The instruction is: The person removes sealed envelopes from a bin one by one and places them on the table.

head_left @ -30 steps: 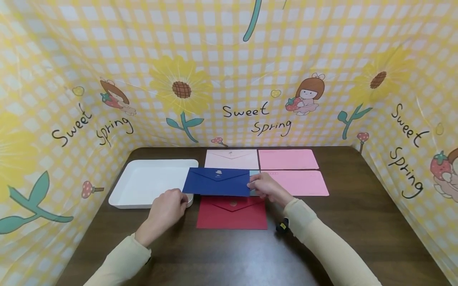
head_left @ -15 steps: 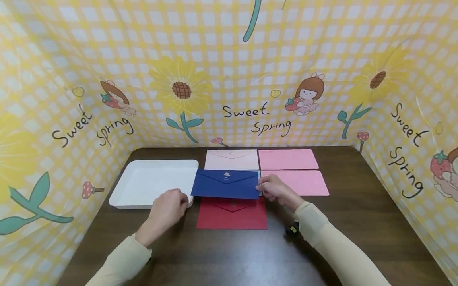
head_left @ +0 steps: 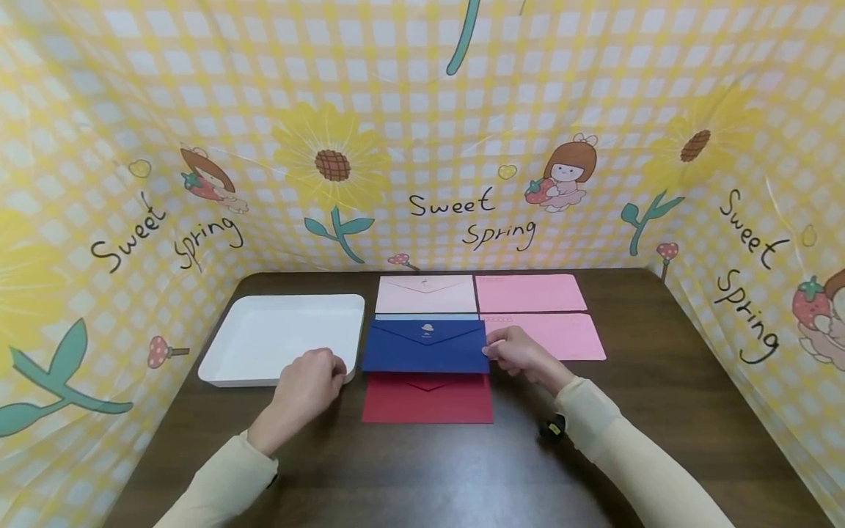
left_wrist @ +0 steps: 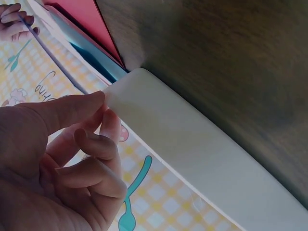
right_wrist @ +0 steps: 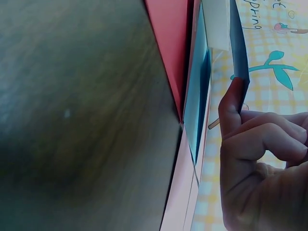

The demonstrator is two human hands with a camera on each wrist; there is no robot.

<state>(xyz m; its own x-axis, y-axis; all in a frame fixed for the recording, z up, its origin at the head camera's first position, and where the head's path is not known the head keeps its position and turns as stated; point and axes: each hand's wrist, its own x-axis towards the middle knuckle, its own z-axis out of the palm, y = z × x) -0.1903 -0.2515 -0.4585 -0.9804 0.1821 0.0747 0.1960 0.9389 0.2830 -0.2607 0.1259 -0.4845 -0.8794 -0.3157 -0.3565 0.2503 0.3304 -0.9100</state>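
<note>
My right hand [head_left: 521,354] pinches the right edge of a dark blue envelope [head_left: 425,348] with a pale hat print on its flap. The right wrist view shows this blue envelope [right_wrist: 239,45] raised off the table. Beneath it, a light blue envelope [head_left: 409,317] shows only as a strip, and the upper part of a red envelope [head_left: 428,403] is covered. At the near right corner of a white tray [head_left: 280,334], my left hand [head_left: 310,385] holds the rim between thumb and index finger, as the left wrist view shows on the tray wall [left_wrist: 183,139].
Behind lies a pale pink envelope [head_left: 425,293] with a flap. Two pink envelopes, a far one [head_left: 531,293] and a near one [head_left: 561,337], lie to the right. A yellow checked cloth [head_left: 449,132] walls the brown table [head_left: 422,477] at back and sides.
The blue envelope has moved right and a little toward me in my right hand, from partly over the tray's right edge to above the red and light blue envelopes. My left hand stays put.
</note>
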